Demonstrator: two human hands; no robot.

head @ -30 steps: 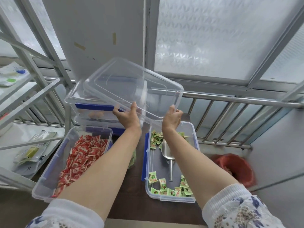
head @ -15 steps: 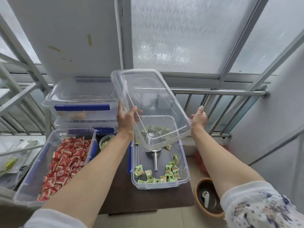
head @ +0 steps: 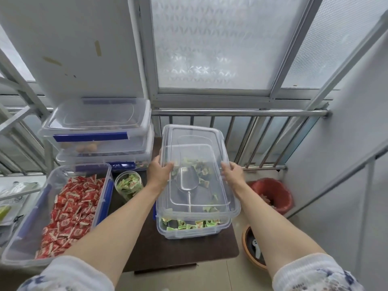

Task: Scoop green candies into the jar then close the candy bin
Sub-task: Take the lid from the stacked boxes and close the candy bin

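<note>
A clear lid (head: 194,143) lies flat over the clear candy bin (head: 189,229) on the dark table. My left hand (head: 160,173) grips the lid's left edge and my right hand (head: 232,173) grips its right edge. Through the lid I see green candies (head: 189,224) and a metal scoop (head: 187,180) inside the bin. A clear jar (head: 128,185) holding green candies stands uncovered just left of the bin, behind my left forearm.
An open bin of red candies (head: 63,208) sits at the left. Two lidded bins (head: 98,131) are stacked behind it. A metal railing (head: 241,113) runs behind the table. A red bucket (head: 273,196) and a brown pot (head: 252,253) stand on the floor at the right.
The lid came down from a raised, tilted position to lie flat over the green candy bin. My right hand moved in from the side and took hold of its right edge.
</note>
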